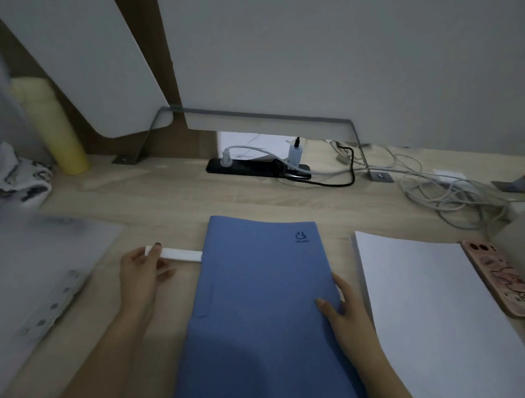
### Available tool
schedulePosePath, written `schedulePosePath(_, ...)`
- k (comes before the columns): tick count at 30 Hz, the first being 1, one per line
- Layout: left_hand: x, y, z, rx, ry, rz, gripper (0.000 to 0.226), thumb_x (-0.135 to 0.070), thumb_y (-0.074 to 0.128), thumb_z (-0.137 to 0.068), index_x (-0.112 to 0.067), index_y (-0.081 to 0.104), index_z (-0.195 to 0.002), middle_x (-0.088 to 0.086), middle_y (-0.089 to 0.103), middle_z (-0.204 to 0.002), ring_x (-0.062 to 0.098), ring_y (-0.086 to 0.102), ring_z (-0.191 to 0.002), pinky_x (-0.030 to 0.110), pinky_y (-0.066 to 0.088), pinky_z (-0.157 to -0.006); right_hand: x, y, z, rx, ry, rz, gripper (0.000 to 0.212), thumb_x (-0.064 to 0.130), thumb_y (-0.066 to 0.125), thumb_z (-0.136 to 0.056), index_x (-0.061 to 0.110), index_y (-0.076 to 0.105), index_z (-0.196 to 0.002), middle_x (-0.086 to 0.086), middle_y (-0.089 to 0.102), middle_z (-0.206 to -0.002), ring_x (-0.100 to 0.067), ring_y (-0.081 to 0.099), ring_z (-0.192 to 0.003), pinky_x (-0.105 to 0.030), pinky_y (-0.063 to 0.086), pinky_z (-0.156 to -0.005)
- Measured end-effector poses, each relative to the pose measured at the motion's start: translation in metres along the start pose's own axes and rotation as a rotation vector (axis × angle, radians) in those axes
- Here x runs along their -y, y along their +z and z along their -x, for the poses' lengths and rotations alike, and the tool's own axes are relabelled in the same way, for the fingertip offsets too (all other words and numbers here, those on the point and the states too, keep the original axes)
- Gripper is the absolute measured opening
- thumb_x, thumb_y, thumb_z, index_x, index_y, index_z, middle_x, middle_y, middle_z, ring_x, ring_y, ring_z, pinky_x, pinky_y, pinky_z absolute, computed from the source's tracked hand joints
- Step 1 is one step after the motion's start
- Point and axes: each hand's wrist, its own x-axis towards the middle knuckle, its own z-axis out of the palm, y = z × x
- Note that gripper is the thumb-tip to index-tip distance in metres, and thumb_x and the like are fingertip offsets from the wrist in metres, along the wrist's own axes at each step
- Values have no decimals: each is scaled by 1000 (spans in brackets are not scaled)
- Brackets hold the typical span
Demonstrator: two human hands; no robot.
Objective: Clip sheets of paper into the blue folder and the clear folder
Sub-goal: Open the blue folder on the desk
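Observation:
The blue folder (259, 304) lies shut in the middle of the wooden desk, with a small dark logo near its far right corner. A white strip (180, 254) sticks out from its left edge, and my left hand (142, 271) pinches the strip's outer end. My right hand (344, 318) rests on the folder's right edge, thumb on the cover. To the right lies a stack of white paper (436, 320). At the left lies the clear folder (35, 267) with a punched metal clip bar (52, 305).
A phone in a pink case (501, 278) lies beside the paper at the right edge. At the back stand a black power strip (256, 168) with plugs, tangled cables (454, 192), a metal monitor stand (270, 119), a yellow cylinder (51, 123) and patterned cloth (12, 173).

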Motion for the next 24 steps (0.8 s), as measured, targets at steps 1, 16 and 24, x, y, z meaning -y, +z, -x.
schedulePosePath(1,-2,1,2,14,-2,-6,47,-14,51,-94,14,37,-129,17,54,-88,16,56,-69,13,52,-49,-1,2,-1,-11,-15,15,48,10,56,-89,26,41,-132,9,53,-119,-15,53,-112,-32,44,-96)
schedulePosePath(16,28,22,123,315,291,-1049,67,-42,41,-95,-16,14,-150,-5,3,-160,10,5,-147,20,-1,-114,4,-2,10,-65,-211,346,35,26,51,-90,16,43,-123,6,40,-114,-14,48,-104,-22,40,-88)
schedulePosePath(24,1,11,117,333,-93,-180,21,-27,48,-95,-29,66,-106,-21,69,-100,-3,56,-99,22,35,-97,54,-8,35,524,228,-933,45,47,34,-94,21,67,-111,-2,73,-108,-18,70,-95,-34,57,-79)
